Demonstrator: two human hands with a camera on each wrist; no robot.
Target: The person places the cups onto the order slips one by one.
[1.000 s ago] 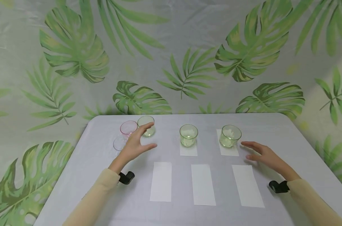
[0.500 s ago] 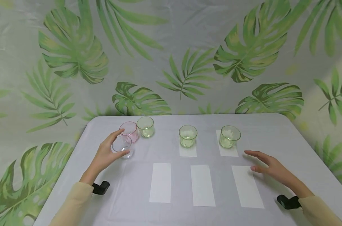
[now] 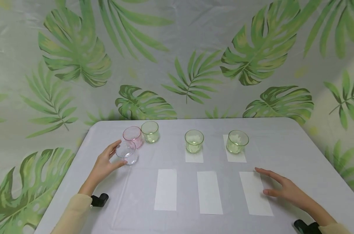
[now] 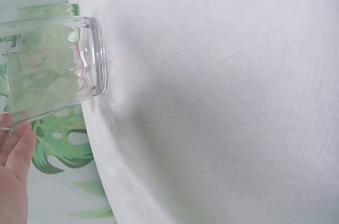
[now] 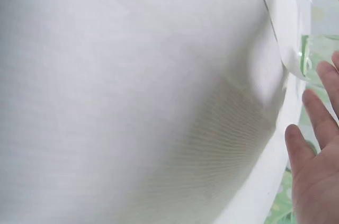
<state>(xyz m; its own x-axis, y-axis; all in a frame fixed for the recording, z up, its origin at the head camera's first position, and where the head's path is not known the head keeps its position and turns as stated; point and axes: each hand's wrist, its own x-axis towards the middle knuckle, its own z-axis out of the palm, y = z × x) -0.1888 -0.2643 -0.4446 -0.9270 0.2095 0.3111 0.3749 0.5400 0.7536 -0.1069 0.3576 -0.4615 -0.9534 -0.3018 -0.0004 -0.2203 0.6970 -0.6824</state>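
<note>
White-covered table [image 3: 136, 195]: green glass tumblers [image 3: 194, 142] occupy two far white paper cards [image 3: 194, 158], three near cards [image 3: 210, 192] seemingly outstanding, left hand [image 3: 102, 165] curled round clear glass tumbler [image 3: 128, 151], right hand [image 3: 285, 191] loosely spread, empty.

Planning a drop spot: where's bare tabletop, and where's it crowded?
Free: between left green glass and middle green glass; left of the near-left white card; right of the right green glass, beyond the right hand.
Crowded: back-left, with clear glass, pink glass and left green glass bunched together, left hand at the clear one.
</note>
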